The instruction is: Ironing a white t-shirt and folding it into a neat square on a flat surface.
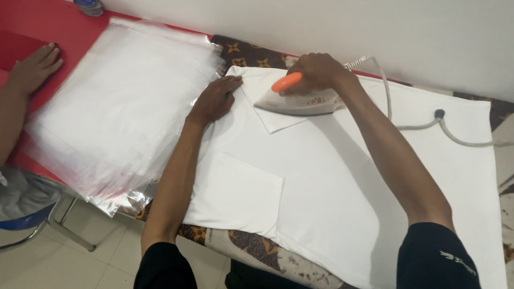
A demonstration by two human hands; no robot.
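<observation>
Iron (300,101) — under right hand's (318,72) grip

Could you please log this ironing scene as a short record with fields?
Surface: patterned padded board beside a red table
Garment: white shirt spread flat, sleeve folded in
Right hand: grips the orange handle of the iron, which rests on the folded sleeve
Left hand: pressed flat on the shirt near the iron
Cord: trails across the shirt to the right
Stack: clear plastic bags on the left
Other person: a hand resting on the red table
</observation>
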